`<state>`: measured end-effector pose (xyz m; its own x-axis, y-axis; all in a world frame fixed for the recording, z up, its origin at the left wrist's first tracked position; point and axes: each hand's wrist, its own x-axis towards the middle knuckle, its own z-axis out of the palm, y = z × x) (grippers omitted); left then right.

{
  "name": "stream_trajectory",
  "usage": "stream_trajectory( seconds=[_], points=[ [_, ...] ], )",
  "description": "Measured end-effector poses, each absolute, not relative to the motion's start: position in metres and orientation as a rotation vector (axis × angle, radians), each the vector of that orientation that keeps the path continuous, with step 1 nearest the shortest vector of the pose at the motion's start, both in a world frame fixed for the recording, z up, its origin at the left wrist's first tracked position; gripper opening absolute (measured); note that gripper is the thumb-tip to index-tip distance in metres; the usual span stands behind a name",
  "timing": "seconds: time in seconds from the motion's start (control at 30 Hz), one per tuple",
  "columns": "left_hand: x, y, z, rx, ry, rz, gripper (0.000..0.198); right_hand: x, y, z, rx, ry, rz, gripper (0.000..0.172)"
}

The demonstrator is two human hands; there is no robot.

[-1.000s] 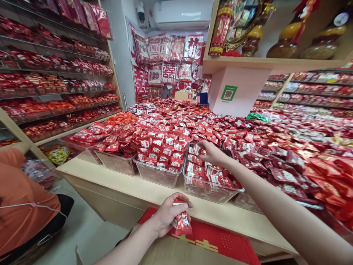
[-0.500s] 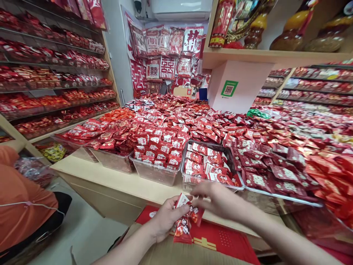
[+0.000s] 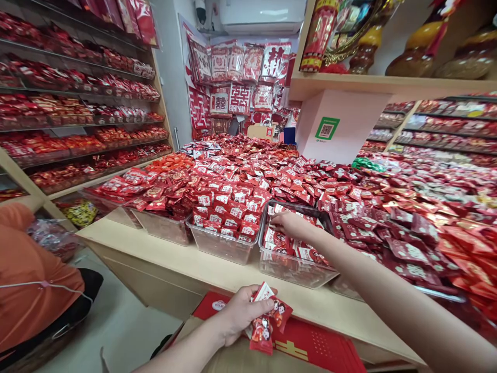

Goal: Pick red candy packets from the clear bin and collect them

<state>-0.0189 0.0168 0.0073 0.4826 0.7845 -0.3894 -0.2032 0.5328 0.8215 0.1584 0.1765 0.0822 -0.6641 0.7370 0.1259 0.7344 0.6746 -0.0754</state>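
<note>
Across wooden counter point(image 3: 182, 265), outstretched right hand point(image 3: 291, 224) spreads loosely in tray point(image 3: 294, 270); left hand point(image 3: 237, 314) clutches packets point(image 3: 268, 320).

Bare left hand point(image 3: 237, 312), bare right hand point(image 3: 290, 224)

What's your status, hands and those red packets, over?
Left hand clamped on a bunch of red packets. Right hand in the clear tray, fingertips on tray packets, grip unclear. Nothing blocking the tray.
</note>
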Motion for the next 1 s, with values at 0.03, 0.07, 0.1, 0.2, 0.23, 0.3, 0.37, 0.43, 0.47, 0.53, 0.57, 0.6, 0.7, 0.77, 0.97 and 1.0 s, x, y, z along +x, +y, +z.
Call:
stream_trajectory(
  seconds=[0.03, 0.07, 0.1, 0.2, 0.23, 0.3, 0.37, 0.43, 0.47, 0.53, 0.57, 0.6, 0.7, 0.77, 0.97, 1.0],
  points=[
    [-0.018, 0.017, 0.007, 0.785, 0.862, 0.683, 0.041, 0.162, 0.176, 0.085, -1.191, -2.745, 0.044, 0.021],
    [-0.018, 0.017, 0.007, 0.783, 0.865, 0.684, 0.041, 0.165, 0.176, 0.089, -1.198, -2.726, 0.047, 0.021],
    [-0.018, 0.017, 0.007, 0.781, 0.87, 0.685, 0.041, 0.169, 0.177, 0.093, -1.238, -2.682, 0.033, 0.021],
    [-0.018, 0.017, 0.007, 0.785, 0.883, 0.682, 0.041, 0.182, 0.184, 0.099, -1.464, -2.541, -0.116, 0.023],
    [-0.018, 0.017, 0.006, 0.79, 0.884, 0.679, 0.041, 0.186, 0.187, 0.099, -1.517, -2.535, -0.17, 0.024],
    [-0.019, 0.018, 0.004, 0.798, 0.878, 0.678, 0.041, 0.19, 0.192, 0.096, -1.557, -2.582, -0.234, 0.027],
    [-0.019, 0.018, 0.002, 0.804, 0.864, 0.68, 0.041, 0.19, 0.198, 0.092, -1.556, -2.617, -0.255, 0.029],
    [-0.019, 0.017, 0.0, 0.804, 0.855, 0.678, 0.041, 0.188, 0.202, 0.09, -1.535, -2.628, -0.245, 0.03],
    [-0.02, 0.017, -0.001, 0.805, 0.853, 0.678, 0.041, 0.186, 0.203, 0.09, -1.519, -2.626, -0.24, 0.031],
    [-0.02, 0.017, -0.002, 0.809, 0.853, 0.678, 0.04, 0.182, 0.206, 0.091, -1.484, -2.619, -0.245, 0.033],
    [-0.02, 0.017, -0.002, 0.811, 0.853, 0.678, 0.04, 0.18, 0.206, 0.092, -1.468, -2.621, -0.252, 0.033],
    [-0.02, 0.017, -0.002, 0.813, 0.854, 0.676, 0.04, 0.178, 0.207, 0.093, -1.449, -2.627, -0.266, 0.032],
    [-0.02, 0.018, -0.002, 0.809, 0.864, 0.664, 0.042, 0.173, 0.207, 0.094, -1.395, -2.67, -0.331, 0.026],
    [-0.019, 0.018, -0.002, 0.805, 0.869, 0.664, 0.042, 0.171, 0.207, 0.093, -1.382, -2.68, -0.377, 0.023],
    [-0.019, 0.018, 0.0, 0.816, 0.859, 0.663, 0.043, 0.169, 0.208, 0.09, -1.353, -2.626, -0.366, 0.025],
    [-0.019, 0.018, 0.0, 0.82, 0.855, 0.657, 0.044, 0.169, 0.208, 0.089, -1.347, -2.615, -0.35, 0.028]
  ],
)
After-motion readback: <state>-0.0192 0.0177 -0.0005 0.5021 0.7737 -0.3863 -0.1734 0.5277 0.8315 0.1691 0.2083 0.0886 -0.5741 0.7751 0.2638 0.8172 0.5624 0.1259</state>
